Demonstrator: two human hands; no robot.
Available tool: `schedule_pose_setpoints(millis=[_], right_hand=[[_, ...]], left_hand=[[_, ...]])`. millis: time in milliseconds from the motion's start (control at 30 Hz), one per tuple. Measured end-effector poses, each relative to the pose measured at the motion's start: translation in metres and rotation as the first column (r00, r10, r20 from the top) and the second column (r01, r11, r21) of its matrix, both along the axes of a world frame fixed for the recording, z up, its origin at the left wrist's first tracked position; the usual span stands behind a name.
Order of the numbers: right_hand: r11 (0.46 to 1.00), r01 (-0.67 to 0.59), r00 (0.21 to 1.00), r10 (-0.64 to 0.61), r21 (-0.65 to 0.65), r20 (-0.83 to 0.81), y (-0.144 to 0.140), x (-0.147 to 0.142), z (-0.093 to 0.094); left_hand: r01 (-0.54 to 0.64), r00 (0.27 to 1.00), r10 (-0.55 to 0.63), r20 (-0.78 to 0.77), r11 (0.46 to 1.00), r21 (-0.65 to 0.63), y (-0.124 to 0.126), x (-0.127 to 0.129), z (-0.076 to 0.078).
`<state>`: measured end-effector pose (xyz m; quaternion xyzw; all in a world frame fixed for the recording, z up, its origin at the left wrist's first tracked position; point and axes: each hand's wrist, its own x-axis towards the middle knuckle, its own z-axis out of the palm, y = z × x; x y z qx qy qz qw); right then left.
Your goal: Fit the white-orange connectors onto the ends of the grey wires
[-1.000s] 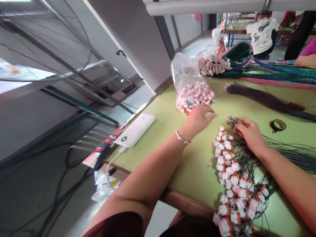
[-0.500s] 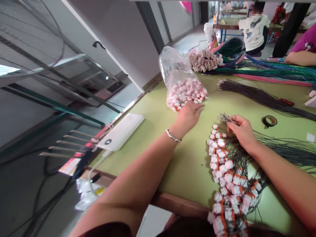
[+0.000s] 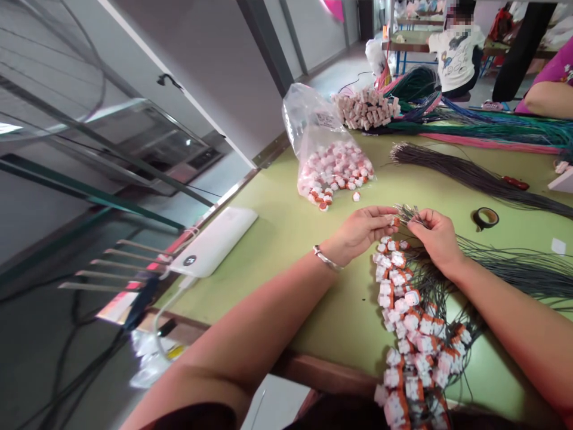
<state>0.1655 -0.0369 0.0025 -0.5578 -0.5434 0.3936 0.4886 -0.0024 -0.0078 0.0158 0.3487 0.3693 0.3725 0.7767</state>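
Note:
My left hand [image 3: 364,230] pinches a small white-and-orange connector [image 3: 396,221] at its fingertips, right beside my right hand [image 3: 435,234]. My right hand grips the bare ends of thin dark wires [image 3: 406,212] from a bundle [image 3: 514,269] that trails off to the right. Below both hands lies a row of wires fitted with connectors [image 3: 412,322], running toward the table's near edge. A clear plastic bag of loose connectors [image 3: 333,167] lies open behind my left hand, with a few spilled at its mouth.
A white power bank [image 3: 215,239] lies at the green table's [image 3: 286,239] left edge. A tape roll [image 3: 486,218], a dark wire bundle [image 3: 470,176] and coloured cables [image 3: 483,128] sit farther back. Other people sit at the far right and behind.
My left hand left the bag's mouth and came back to my right hand with a connector in its fingers. The right hand stayed on the wire ends.

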Motion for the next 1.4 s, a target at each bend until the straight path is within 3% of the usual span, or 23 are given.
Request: schedule_pose_setpoints(millis=[333, 567, 667, 800, 967, 1033, 1167, 1267, 1400], right_hand=[[0.999, -0.015, 0.999, 0.017, -0.04, 0.044, -0.001, -0.001, 0.006], [0.995, -0.015, 0.999, 0.018, -0.1, 0.03, -0.001, -0.001, 0.008], [0.992, -0.025, 1.0, 0.026, -0.125, 0.002, 0.0, -0.001, 0.008], [0.981, -0.048, 0.998, 0.041, -0.189, -0.045, 0.001, -0.001, 0.008], [0.979, -0.12, 0.992, 0.113, -0.167, -0.053, 0.004, 0.003, 0.002], [0.975, -0.16, 0.986, 0.15, -0.153, -0.073, 0.005, 0.005, -0.001], [0.978, -0.153, 0.983, 0.137, -0.14, -0.121, 0.004, 0.005, -0.002], [0.983, -0.107, 0.989, 0.089, -0.149, -0.121, 0.003, 0.005, -0.001], [0.988, -0.064, 0.998, 0.059, -0.141, -0.037, 0.003, 0.003, 0.001]], left_hand=[[0.033, 0.999, -0.033, -0.011, 0.999, 0.026, 0.003, -0.004, -0.006], [0.058, 0.995, -0.043, -0.086, 0.983, 0.176, 0.001, -0.004, -0.007], [0.046, 0.982, 0.02, -0.19, 0.942, 0.334, -0.001, 0.0, -0.006], [0.071, 0.957, 0.064, -0.282, 0.894, 0.442, -0.004, 0.003, -0.004], [0.139, 0.941, 0.094, -0.325, 0.768, 0.625, -0.003, 0.005, -0.006], [0.132, 0.954, 0.059, -0.293, 0.795, 0.591, -0.003, 0.006, -0.01], [0.042, 0.983, 0.036, -0.178, 0.908, 0.417, 0.0, 0.008, -0.019], [-0.017, 0.989, 0.07, -0.133, 0.931, 0.365, 0.001, 0.008, -0.022], [0.009, 0.986, 0.052, -0.16, 0.935, 0.355, 0.0, 0.007, -0.02]])
